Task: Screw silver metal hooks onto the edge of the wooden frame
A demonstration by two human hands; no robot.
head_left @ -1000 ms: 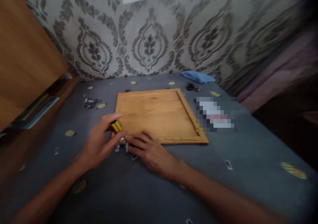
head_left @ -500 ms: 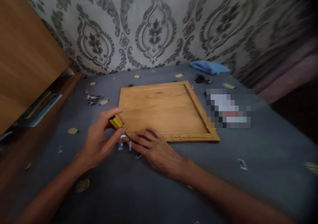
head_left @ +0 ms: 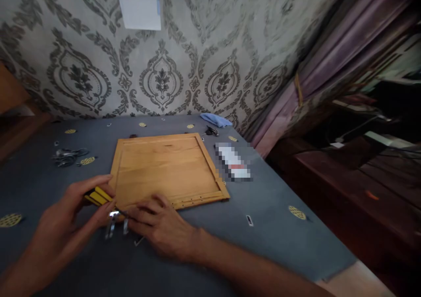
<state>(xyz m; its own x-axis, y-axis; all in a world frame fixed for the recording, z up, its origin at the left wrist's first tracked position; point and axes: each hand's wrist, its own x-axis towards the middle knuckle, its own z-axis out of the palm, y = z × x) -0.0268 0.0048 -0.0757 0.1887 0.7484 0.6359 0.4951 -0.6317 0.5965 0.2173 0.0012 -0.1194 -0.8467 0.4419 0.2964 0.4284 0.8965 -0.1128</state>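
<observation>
My left hand (head_left: 80,211) is closed around the yellow and black handle of a screwdriver (head_left: 101,196). Its thin dark shaft points right, to the fingertips of my right hand (head_left: 161,224). That hand rests at the near edge of a framed wooden panel (head_left: 164,169), its fingers bent and close together; what they pinch is hidden. Between both hands, a shiny metal bracket (head_left: 114,216) with legs hanging toward me sits at the panel's near left corner. Small dark holes or screws line the frame's near edge.
The panel lies on a grey patterned cloth (head_left: 276,231). Metal pieces (head_left: 67,156) lie to the left. Behind on the right are a blue cloth (head_left: 216,120) and small dark items (head_left: 211,131). A blurred-out white object (head_left: 233,162) lies right of the panel, near the bed-like surface's edge.
My view has swung to the right, so the panel and hands appear further left and lower. Both hands keep the same hold at the bracket; the screwdriver stays in the left.
</observation>
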